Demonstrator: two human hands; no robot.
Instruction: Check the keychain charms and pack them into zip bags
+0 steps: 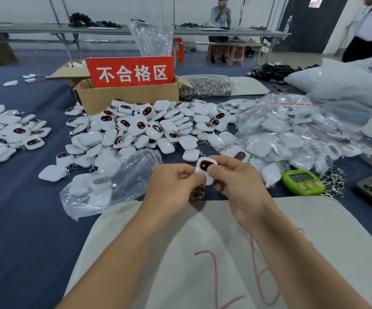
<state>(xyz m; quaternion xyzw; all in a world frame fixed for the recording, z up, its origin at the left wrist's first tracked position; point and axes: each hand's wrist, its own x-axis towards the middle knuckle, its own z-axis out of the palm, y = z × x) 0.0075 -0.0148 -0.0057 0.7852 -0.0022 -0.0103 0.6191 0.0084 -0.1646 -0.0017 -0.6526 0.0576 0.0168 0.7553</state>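
Two loose stocks left to check: pile (pixel 9 132) at far left, heap (pixel 147 130) before the box (pixel 127 101) farther right. Between them, nearer, one bag (pixel 113 188) part-filled on the tabletop (pixel 24 219). At centre, left grip (pixel 174 186) and right grip (pixel 240 186) both closed on one charm (pixel 204 169), pinched face up above the mat (pixel 180 253). At right, packed bags (pixel 292 134) heaped. Judged roughly midway: many charms unbagged.

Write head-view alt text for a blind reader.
The left hand and right hand pinch one white charm, dark face showing, above the blue table. Behind lie a heap of loose charms, zip bags, a green timer and a red-signed cardboard box.
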